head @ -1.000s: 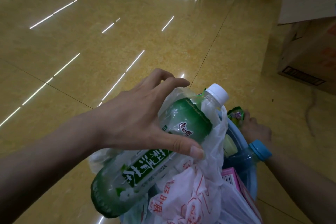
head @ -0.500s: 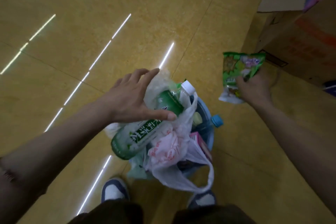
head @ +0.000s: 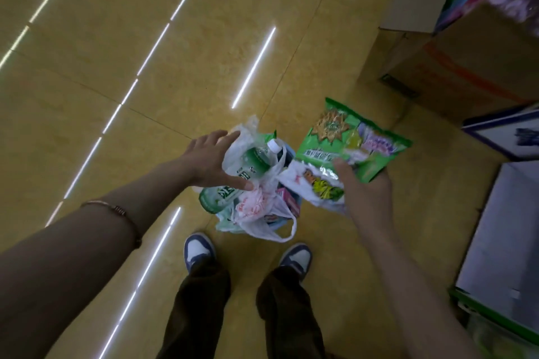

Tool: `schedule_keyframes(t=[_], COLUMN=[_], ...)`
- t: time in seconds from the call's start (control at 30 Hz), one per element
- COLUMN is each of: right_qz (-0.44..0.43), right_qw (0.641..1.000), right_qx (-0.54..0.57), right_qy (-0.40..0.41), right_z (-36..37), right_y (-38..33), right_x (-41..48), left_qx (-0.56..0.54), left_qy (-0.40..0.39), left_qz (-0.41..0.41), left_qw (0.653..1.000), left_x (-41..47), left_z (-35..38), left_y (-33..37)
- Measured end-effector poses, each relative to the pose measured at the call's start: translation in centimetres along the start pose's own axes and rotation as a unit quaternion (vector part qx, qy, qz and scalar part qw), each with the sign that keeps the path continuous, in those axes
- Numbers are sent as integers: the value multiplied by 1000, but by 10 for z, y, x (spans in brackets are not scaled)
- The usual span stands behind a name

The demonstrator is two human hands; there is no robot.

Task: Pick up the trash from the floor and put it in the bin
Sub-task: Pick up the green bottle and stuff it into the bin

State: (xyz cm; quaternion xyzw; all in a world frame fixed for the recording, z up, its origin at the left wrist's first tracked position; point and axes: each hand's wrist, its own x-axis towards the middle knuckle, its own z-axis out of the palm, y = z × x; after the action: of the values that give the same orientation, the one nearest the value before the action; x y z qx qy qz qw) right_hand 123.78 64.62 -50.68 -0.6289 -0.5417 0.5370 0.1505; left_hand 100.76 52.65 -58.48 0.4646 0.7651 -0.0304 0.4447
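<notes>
while the bin [head: 288, 154] sits crammed between the shoes on the floor, the left hand [head: 208, 165] spreads flat, fingers apart, pressing on the green bottle [head: 233, 181] and the plastic bag [head: 256, 204] heaped on top. the right hand [head: 369, 195] is clamped on a green snack packet [head: 350, 140], held just beside the rim, above it. this looks like the drop-in step. next call: find room on that overflowing pile, or the packet may slide straight off.
</notes>
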Motion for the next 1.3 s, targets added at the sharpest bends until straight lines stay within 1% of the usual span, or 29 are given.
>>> schedule_keyframes(t=[0.1, 0.17, 0.23, 0.3, 0.37, 0.4, 0.47, 0.6, 0.73, 0.83, 1.03, 1.2, 1.3], right_qz=[122, 192, 238, 263, 268, 260, 247, 236, 264, 284, 345, 337, 341], right_qw=[989, 973, 957, 945, 938, 941, 952, 966, 958, 948, 929, 932, 933], right_qx=[81, 111, 143, 178, 204, 203, 168, 108, 104, 135, 119, 120, 100], right_qy=[-33, -66, -86, -82, -77, -75, -62, 5, 46, 47, 53, 51, 59], right_z=[10, 25, 43, 61, 75, 80, 85, 83, 85, 88, 93, 91, 91], right_y=[19, 42, 62, 79, 89, 93, 98, 99, 98, 100, 107, 113, 112], right_x=[-11, -20, -31, -39, -41, -41, -41, -37, -33, -30, -30, -31, -25], left_qx=[-7, -66, -124, -110, -76, -71, -74, -67, -72, -62, -67, -61, -61], left_qy=[-8, 2, 30, 34, 7, -1, -4, -2, 1, 20, 18, 18, 26], left_qz=[-24, -44, -58, -64, -63, -62, -63, -58, -59, -55, -58, -51, -51], left_qw=[1000, 997, 990, 991, 995, 996, 995, 996, 996, 996, 996, 997, 996], left_x=[2, 5, 10, 17, 21, 22, 23, 22, 21, 21, 17, 15, 14], left_z=[-8, -9, -3, 7, 16, 19, 25, 34, 35, 33, 34, 37, 35], left_y=[-3, -7, -12, -22, -31, -34, -37, -40, -42, -39, -37, -38, -35])
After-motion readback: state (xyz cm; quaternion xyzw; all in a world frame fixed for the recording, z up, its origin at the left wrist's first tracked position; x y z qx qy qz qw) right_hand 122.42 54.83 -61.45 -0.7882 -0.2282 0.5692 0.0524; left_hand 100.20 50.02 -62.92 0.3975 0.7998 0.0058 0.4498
